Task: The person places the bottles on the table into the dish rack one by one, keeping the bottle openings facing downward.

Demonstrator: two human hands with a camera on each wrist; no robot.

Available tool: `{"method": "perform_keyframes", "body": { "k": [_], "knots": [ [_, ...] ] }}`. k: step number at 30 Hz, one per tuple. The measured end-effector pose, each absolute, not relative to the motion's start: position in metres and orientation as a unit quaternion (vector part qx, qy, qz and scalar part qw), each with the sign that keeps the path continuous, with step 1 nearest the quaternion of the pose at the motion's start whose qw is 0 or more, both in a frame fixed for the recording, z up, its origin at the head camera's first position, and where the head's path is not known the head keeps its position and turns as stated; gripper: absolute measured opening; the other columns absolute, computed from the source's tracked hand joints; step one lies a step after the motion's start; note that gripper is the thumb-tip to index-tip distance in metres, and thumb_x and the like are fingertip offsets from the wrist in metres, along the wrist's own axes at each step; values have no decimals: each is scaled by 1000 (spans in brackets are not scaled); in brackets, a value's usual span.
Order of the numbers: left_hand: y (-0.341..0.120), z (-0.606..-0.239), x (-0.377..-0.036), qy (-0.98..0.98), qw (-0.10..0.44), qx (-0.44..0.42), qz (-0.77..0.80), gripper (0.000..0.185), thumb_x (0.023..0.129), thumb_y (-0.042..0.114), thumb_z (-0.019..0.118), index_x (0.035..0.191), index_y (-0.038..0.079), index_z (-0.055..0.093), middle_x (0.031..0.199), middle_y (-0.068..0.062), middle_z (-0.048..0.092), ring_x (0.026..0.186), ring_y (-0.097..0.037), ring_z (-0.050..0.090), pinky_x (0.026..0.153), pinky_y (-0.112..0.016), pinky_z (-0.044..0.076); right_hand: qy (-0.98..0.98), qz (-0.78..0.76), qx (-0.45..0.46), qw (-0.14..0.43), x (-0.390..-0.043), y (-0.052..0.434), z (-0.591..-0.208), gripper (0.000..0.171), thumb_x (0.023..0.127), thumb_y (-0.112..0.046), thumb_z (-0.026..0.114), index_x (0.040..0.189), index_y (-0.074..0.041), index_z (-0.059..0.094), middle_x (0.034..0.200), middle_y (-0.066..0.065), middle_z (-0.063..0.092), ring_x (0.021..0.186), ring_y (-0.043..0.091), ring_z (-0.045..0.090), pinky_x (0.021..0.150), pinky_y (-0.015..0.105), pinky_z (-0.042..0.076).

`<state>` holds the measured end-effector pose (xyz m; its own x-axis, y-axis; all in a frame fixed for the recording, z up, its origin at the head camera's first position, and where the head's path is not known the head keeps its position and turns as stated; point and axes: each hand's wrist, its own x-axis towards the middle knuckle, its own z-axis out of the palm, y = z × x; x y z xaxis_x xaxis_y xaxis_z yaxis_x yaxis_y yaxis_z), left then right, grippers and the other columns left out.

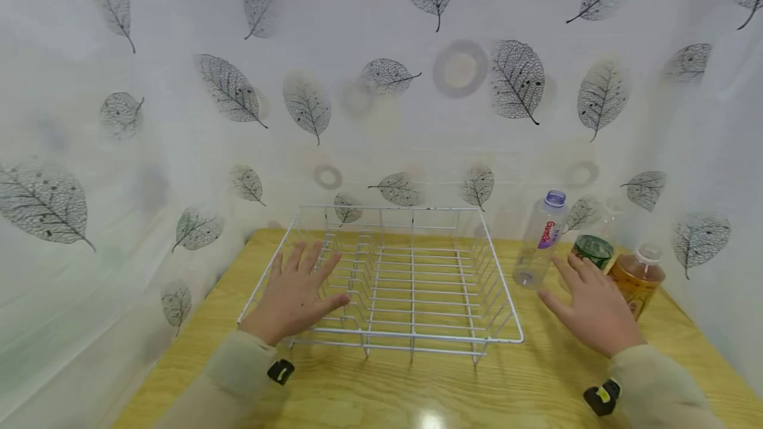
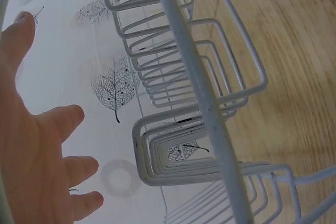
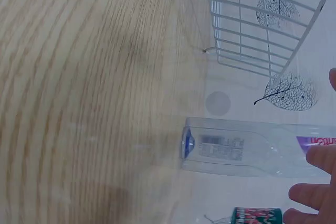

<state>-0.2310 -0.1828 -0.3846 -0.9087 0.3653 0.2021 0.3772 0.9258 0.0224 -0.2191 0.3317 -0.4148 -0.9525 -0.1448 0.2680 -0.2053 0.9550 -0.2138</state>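
While you face the wooden bench (image 1: 417, 382), a white wire rack (image 1: 411, 277) sits mid-bench. Your left hand (image 1: 295, 293) hovers open, fingers spread, over its left edge. Your right hand (image 1: 590, 306), open and empty, reaches toward the clear bottle (image 1: 539, 240), green-labelled bottle (image 1: 592, 250) and amber bottle (image 1: 636, 280) near the right edge.

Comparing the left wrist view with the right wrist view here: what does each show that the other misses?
Only the left wrist view shows the left hand, fingers spread and open, beside the upright wire dividers inside the white rack.

Only the right wrist view shows the clear bottle with a purple label, the green-labelled bottle at the bottom edge, and the fingertips of the right hand near them; whether they touch the clear bottle I cannot tell.

Both show the white wire rack, the wooden table and the leaf-print curtain.
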Motion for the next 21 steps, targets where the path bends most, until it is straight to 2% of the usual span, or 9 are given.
{"method": "perform_keyframes", "body": {
  "k": [4, 8, 15, 21],
  "knots": [
    [-184, -384, -232, -977, 95, -188, -32, 86, 94, 77, 40, 162, 28, 25, 167, -16, 12, 152, -44, 5, 115, -71, 5, -973, 202, 74, 86, -227, 336, -419, 89, 102, -60, 45, 161, 1, 18, 158, 37, 19, 139, 60, 22, 103, 78, 23],
    [-183, -384, -233, -976, 98, -192, -31, 84, 95, 73, 45, 162, 27, 25, 166, -17, 13, 151, -45, 8, 114, -72, 6, -955, 287, 51, 51, -235, 337, -422, 92, 103, -59, 44, 161, 2, 6, 158, 39, 14, 138, 62, 20, 102, 78, 23],
    [-182, -381, -233, -977, 92, -191, -30, 86, 94, 75, 42, 163, 26, 25, 166, -17, 14, 151, -44, 5, 115, -72, 2, -919, 395, 7, 12, -255, 339, -432, 103, 102, -58, 49, 158, 3, -11, 158, 40, 7, 141, 61, 17, 106, 76, 22],
    [-183, -383, -234, -976, 91, -195, -32, 87, 94, 77, 40, 163, 27, 22, 166, -18, 13, 151, -45, 5, 115, -71, 1, -896, 444, -26, -1, -274, 336, -444, 112, 97, -64, 55, 159, 1, -13, 160, 39, 5, 143, 58, 15, 110, 72, 23]
  ]
}}
